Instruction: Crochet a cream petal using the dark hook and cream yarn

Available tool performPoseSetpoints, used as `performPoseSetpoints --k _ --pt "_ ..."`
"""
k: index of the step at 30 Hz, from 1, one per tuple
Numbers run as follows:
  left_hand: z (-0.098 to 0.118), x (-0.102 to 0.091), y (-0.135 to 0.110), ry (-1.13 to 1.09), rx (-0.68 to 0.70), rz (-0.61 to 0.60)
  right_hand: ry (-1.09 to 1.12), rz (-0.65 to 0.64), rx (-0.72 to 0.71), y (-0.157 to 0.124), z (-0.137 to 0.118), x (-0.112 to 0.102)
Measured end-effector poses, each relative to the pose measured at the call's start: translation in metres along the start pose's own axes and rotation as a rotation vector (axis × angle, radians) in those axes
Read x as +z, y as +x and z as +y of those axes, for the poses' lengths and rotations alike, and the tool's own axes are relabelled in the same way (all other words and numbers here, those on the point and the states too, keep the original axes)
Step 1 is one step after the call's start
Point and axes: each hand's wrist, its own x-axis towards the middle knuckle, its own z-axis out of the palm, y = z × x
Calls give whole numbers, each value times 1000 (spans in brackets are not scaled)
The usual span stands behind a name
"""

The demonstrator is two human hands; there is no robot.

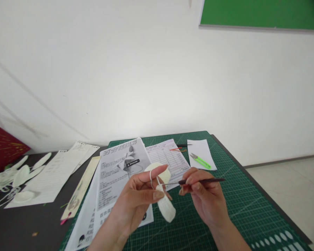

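Between the thumb and fingers of my left hand (138, 191) is a small white crocheted petal (166, 209), its lower end hanging free. White yarn (151, 177) loops around the raised index finger of that hand. My right hand (205, 195) grips a crochet hook (211, 180) with a dark handle, and its thin metal shaft points left to the top of the petal. Whether the hook tip is inside a stitch is too small to tell. Behind my left fingers a pale cream round thing (162, 171) lies partly hidden.
A green cutting mat (240, 205) carries printed sheets (112, 174), a form (170, 153), and green thread snips (200, 161) on white paper (199, 146). To the left are more white crocheted pieces (22, 176), a lined sheet (52, 177) and a bookmark strip (81, 188). A white wall stands behind.
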Motion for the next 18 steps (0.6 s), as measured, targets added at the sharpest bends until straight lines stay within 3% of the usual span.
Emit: performPoseSetpoints --k 10,18 --pt "3 1 1 -7 -64 -37 -31 -101 11 1 -4 -7" --pt "6 -6 -1 58 -147 -12 -27 -92 29 1 -8 -9"
